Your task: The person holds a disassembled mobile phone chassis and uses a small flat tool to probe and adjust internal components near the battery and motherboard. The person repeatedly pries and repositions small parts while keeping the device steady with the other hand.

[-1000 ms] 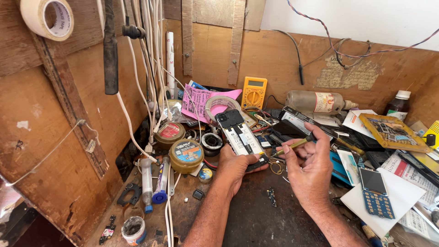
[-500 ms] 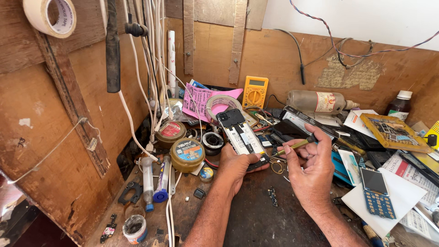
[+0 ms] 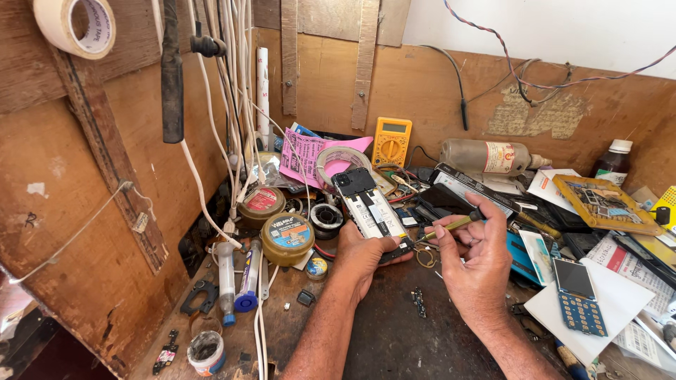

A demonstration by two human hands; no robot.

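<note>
Phone (image 3: 372, 209) with its back off is lying in the left hand (image 3: 365, 255), fingers gripping its bottom end; the right hand (image 3: 480, 262), just beside the phone, is pinching a yellow screwdriver (image 3: 451, 225) pointing at that end.

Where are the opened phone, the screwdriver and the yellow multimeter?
opened phone (image 3: 372, 209), head view, on its exposed inner frame.
screwdriver (image 3: 451, 225), head view, on its yellow shaft.
yellow multimeter (image 3: 391, 141), head view, on its dial.

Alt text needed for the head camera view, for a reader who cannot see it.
A left hand holds an opened phone with its back cover off, while the right hand points a yellow-handled screwdriver at its lower end. Around them lies a cluttered wooden workbench with a yellow multimeter and round tins.
</note>
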